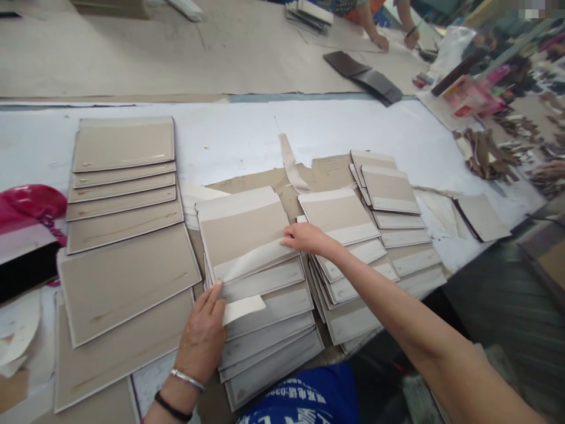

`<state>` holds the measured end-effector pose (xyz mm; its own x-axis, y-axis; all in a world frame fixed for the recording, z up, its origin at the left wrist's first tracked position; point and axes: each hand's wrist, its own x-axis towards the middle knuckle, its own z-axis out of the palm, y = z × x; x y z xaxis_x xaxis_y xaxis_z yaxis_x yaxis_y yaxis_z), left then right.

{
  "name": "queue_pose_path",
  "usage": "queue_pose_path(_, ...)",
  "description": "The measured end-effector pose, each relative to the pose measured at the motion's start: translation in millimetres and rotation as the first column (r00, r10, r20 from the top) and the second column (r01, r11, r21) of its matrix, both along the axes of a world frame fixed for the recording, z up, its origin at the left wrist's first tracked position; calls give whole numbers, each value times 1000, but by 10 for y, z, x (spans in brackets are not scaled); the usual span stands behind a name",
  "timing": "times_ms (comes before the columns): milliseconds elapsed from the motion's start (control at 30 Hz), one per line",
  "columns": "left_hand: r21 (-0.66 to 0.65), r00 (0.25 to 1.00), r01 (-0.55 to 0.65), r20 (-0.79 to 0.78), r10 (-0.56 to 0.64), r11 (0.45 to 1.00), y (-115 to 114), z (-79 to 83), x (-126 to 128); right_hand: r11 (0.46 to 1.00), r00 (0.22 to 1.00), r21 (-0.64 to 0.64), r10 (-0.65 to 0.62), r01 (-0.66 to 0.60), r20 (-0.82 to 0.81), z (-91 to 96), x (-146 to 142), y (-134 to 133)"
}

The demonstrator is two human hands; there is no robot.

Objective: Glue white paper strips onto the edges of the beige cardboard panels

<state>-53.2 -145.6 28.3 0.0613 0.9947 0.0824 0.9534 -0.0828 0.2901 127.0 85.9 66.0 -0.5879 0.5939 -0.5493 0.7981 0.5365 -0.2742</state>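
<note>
A beige panel [247, 232] with pale bands along its edges lies on top of the middle overlapping stack. Along its lower edge runs a white strip [256, 259]. At the right end of that strip my right hand [306, 238] is closed in a pinch. My left hand [205, 330], wearing a bracelet and a dark band, has its fingertips together at the strip's left end by the panel's corner. A short white piece [245, 309] sticks out from beside the left fingers across the panels below; the left thumb is hidden.
Staggered beige panels form a left column [128, 282] and right stacks [339, 215]. A pink bag [33, 206] lies far left. Dark folded pieces [364, 76] rest on the far table, where another person's hands [379, 42] are at work. Brown scraps [485, 156] are at right.
</note>
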Motion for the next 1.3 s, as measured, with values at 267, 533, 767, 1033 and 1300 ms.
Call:
queue_pose_path(267, -32, 999, 35, -27, -36, 999, -9, 9, 7, 993, 999, 117, 27, -30, 31, -75, 43, -129)
queue_pose_path(533, -32, 1000, 15, -4, -15, 999, 0, 13, 18, 986, 996, 146, 68, -76, 55, -128, 64, -161)
queue_pose_path(767, -36, 1000, 12, -16, -13, 999, -18, -7, 13, 983, 995, 159, 84, -91, 53, -120, 71, -190)
queue_pose_path(1033, 13, 1000, 5, -11, -5, 1000, -6, -13, 11, 979, 998, 200, 40, -48, 46, -142, 95, -295)
queue_pose_path(1300, 67, 996, -24, -86, 29, 998, -9, -34, 31, 887, 986, 436, -166, 151, -5, -127, 23, -511)
